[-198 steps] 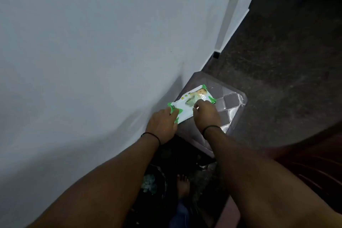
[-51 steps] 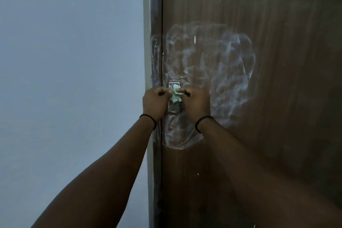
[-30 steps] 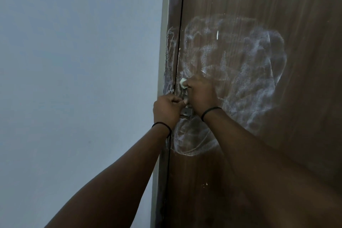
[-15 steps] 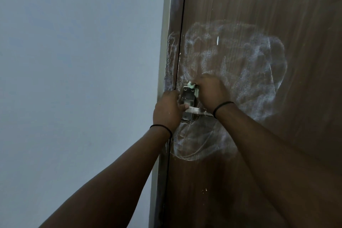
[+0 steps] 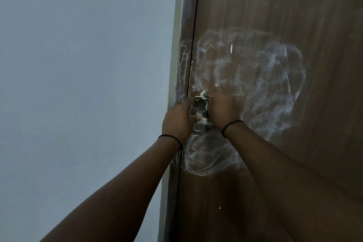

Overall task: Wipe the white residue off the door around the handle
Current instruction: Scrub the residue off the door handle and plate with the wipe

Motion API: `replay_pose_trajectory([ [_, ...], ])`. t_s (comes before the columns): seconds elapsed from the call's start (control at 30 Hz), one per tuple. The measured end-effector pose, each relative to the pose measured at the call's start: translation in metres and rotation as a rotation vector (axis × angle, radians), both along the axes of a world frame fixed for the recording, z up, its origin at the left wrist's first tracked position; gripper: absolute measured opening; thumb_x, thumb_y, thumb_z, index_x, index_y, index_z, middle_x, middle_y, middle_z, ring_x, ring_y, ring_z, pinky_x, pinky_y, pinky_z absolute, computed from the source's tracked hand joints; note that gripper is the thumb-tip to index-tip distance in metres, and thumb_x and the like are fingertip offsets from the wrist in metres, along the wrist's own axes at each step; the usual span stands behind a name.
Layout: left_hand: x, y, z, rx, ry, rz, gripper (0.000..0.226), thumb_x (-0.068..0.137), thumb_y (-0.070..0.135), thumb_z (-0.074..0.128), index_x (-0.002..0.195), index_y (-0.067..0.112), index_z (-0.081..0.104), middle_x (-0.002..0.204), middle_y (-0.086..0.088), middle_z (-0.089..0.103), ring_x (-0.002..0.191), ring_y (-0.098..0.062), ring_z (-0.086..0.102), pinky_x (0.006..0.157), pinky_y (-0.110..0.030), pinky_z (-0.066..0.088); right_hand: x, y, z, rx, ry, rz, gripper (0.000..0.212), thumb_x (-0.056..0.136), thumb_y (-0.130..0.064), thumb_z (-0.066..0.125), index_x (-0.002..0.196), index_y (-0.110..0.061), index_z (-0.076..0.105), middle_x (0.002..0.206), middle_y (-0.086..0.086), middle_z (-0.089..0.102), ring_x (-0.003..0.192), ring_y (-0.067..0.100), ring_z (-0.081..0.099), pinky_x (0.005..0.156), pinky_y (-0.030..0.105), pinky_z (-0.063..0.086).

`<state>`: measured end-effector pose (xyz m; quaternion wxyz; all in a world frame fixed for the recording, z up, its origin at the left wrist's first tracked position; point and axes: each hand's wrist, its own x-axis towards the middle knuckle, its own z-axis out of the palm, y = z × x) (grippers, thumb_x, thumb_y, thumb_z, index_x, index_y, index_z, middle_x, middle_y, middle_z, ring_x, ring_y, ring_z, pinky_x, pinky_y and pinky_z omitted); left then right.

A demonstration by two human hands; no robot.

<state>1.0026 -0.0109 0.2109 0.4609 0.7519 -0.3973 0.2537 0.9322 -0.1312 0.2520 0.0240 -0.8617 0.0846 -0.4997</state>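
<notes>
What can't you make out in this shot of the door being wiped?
Head view:
- Handle: largely covered by both hands.
- Wipe: only a small corner shows past the right hand.
- Left hand: fingertips hidden, grip unclear.
- Door: cut off by the frame edges.

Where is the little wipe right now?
In the head view the wipe is bunched in the right hand, pressed against the brown door just above the metal handle plate, by the door's left edge.
</notes>
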Motion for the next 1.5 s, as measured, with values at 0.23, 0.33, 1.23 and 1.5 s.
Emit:
replay_pose_trajectory([
  [0.23, 0.000, 0.000, -0.001, 0.014, -0.015, 0.010, 0.046, 0.084, 0.026, 0.073, 0.127, 0.027, 0.054, 0.097, 0.001, 0.070, 0.081, -0.019, 0.063, 0.066, -0.026, 0.042, 0.010, 0.004, 0.026, -0.279, 0.249, -0.014, 0.015, 0.087, -0.011, 0.061, 0.092, -0.018, 0.073, 0.093, 0.001, 0.062, 0.092, 0.020, 0.058, 0.073, 0.037, 0.052],
  [0.33, -0.001, 0.001, -0.001, 0.025, -0.014, 0.000, 0.045, 0.085, 0.026, 0.072, 0.127, 0.031, 0.054, 0.093, 0.003, 0.068, 0.077, -0.014, 0.058, 0.062, -0.022, 0.037, -0.002, -0.001, 0.008, -0.074, 0.031, -0.016, 0.021, 0.086, -0.003, 0.059, 0.096, -0.013, 0.074, 0.093, 0.007, 0.068, 0.084, 0.023, 0.063, 0.071, 0.028, 0.050],
  [1.23, 0.009, -0.005, 0.003, 0.230, -0.010, -0.001, 0.058, 0.096, 0.029, 0.058, 0.148, 0.035, 0.036, 0.114, -0.011, 0.068, 0.095, -0.027, 0.063, 0.073, -0.030, 0.044, -0.007, 0.001, -0.002, 0.450, 0.055, -0.044, 0.018, 0.083, -0.002, 0.060, 0.079, -0.012, 0.075, 0.076, 0.005, 0.071, 0.070, 0.018, 0.067, 0.064, 0.031, 0.059],
  [1.5, 0.007, -0.005, -0.003, 0.176, 0.017, 0.001, 0.054, 0.096, 0.032, 0.057, 0.147, 0.031, 0.039, 0.113, -0.011, 0.068, 0.089, -0.023, 0.062, 0.073, -0.030, 0.047, -0.008, -0.003, -0.005, 0.533, 0.116, 0.003, 0.019, 0.078, -0.002, 0.068, 0.067, -0.017, 0.070, 0.076, 0.002, 0.072, 0.068, 0.013, 0.067, 0.055, 0.022, 0.051],
])
